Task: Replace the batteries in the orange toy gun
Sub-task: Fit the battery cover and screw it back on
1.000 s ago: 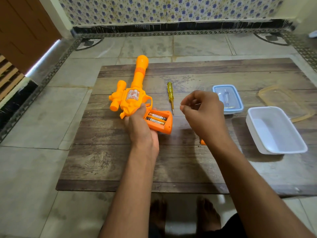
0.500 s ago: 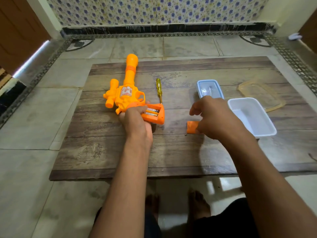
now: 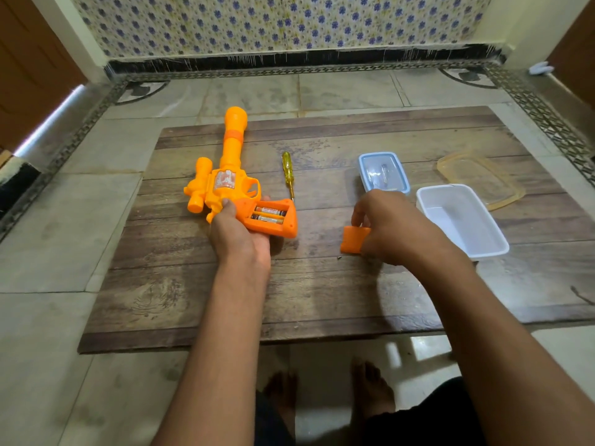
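Battery cover [image 3: 353, 239]: right part hidden behind the right hand [image 3: 391, 230].
Toy gun [image 3: 231, 185] grip: partly hidden under the left hand [image 3: 240, 239].
Battery [image 3: 269, 215] labels: too small to read.
Small blue box [image 3: 383, 172] contents: blurred, unidentifiable.
Speck on surface [image 3: 338, 258]: too small to tell.
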